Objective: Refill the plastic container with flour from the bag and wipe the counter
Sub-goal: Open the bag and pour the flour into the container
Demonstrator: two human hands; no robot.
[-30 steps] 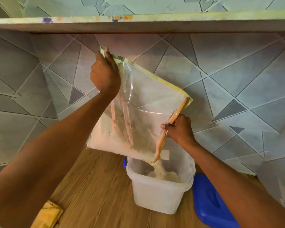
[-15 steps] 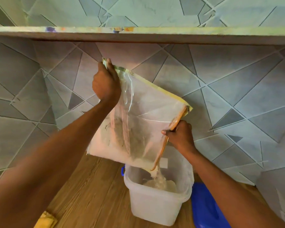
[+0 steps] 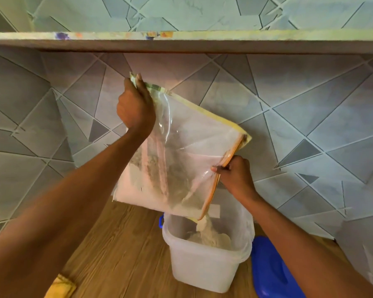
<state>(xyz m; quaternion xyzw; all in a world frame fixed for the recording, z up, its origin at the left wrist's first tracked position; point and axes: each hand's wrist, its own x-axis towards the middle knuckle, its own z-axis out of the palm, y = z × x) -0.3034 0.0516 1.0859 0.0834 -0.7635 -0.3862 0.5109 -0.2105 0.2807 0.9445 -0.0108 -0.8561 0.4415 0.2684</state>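
Observation:
A clear plastic flour bag (image 3: 187,151) with a yellow edge and an orange zip mouth is tilted above a translucent white plastic container (image 3: 205,269) on the wooden counter (image 3: 121,250). My left hand (image 3: 136,108) grips the bag's raised bottom corner. My right hand (image 3: 235,175) pinches the orange mouth edge. Flour (image 3: 202,225) pours from the mouth's low corner onto a small heap inside the container.
A blue lid (image 3: 274,272) lies on the counter right of the container. A yellow cloth (image 3: 60,287) lies at the lower left. A shelf edge (image 3: 181,39) runs overhead. The tiled wall (image 3: 310,125) stands close behind.
The flour heap in the container has grown a little. Both hands keep their hold on the tilted bag. The view has shifted slightly.

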